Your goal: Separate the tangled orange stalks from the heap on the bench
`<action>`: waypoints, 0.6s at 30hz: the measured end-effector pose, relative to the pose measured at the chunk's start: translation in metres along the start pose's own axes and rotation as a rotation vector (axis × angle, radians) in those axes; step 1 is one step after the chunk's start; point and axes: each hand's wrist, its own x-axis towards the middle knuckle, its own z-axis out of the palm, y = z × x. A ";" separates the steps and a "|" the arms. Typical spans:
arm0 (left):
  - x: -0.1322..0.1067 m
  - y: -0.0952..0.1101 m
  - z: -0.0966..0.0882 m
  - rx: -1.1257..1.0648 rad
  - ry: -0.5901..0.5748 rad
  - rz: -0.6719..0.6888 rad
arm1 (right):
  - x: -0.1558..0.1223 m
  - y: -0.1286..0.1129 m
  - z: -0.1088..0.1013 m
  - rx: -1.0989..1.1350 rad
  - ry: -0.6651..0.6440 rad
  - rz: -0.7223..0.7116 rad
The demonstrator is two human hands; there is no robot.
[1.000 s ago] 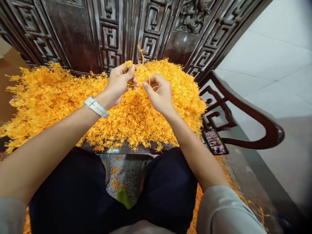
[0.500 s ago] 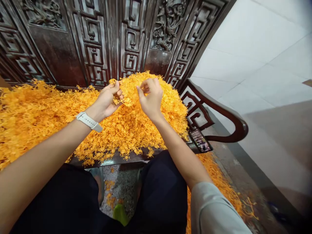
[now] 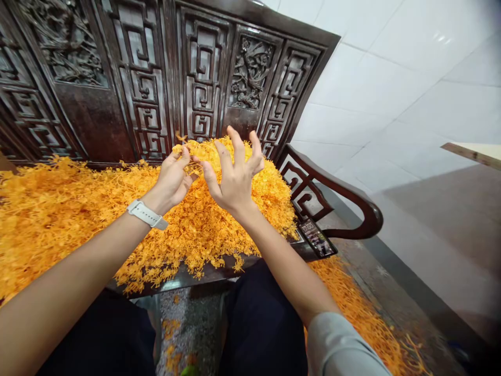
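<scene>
A large heap of orange, spidery plastic pieces [image 3: 219,230] covers the seat of a dark carved wooden bench [image 3: 94,125]. Above the heap, my left hand [image 3: 172,180] pinches an orange plastic piece [image 3: 178,149] between thumb and forefinger, with thin strands sticking out past the fingertips. Just to its right, my right hand [image 3: 237,180] is open, fingers spread, its thumb close to the held piece. Whether the right thumb touches a strand is hard to make out. A pale strap [image 3: 146,214] circles my left wrist.
A phone [image 3: 318,238] lies at the seat's right end, below the curved armrest [image 3: 352,201]. More orange strands [image 3: 352,303] are heaped on the floor to the right, with scraps between my legs. White tiled wall [image 3: 391,94] rises behind the bench.
My right hand's fingers have gone from curled together to spread apart, and the hand has come nearer the left one. My left hand keeps its pinch. The camera view has shifted upward.
</scene>
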 end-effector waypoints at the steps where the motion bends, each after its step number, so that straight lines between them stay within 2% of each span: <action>1: 0.000 0.002 0.003 -0.011 0.001 -0.004 | 0.000 0.000 0.000 0.041 -0.017 -0.011; 3: -0.001 0.004 0.008 -0.017 -0.013 -0.028 | 0.001 0.005 0.004 0.179 -0.074 0.055; 6: -0.005 0.003 0.016 0.033 -0.059 -0.064 | 0.002 0.017 0.014 0.427 -0.169 0.351; 8: -0.008 -0.003 0.020 0.088 -0.097 -0.080 | 0.003 0.024 0.020 0.611 -0.230 0.526; 11: -0.010 -0.017 0.024 0.153 -0.159 -0.069 | 0.005 0.030 0.021 0.783 -0.231 0.665; 13: -0.009 -0.026 0.024 0.175 -0.183 -0.035 | 0.005 0.031 0.018 0.754 -0.144 0.671; 15: -0.008 -0.033 0.025 0.179 -0.180 -0.005 | 0.005 0.031 0.013 0.684 -0.071 0.617; 18: -0.009 -0.037 0.028 0.198 -0.182 0.000 | 0.002 0.033 0.009 0.590 -0.068 0.528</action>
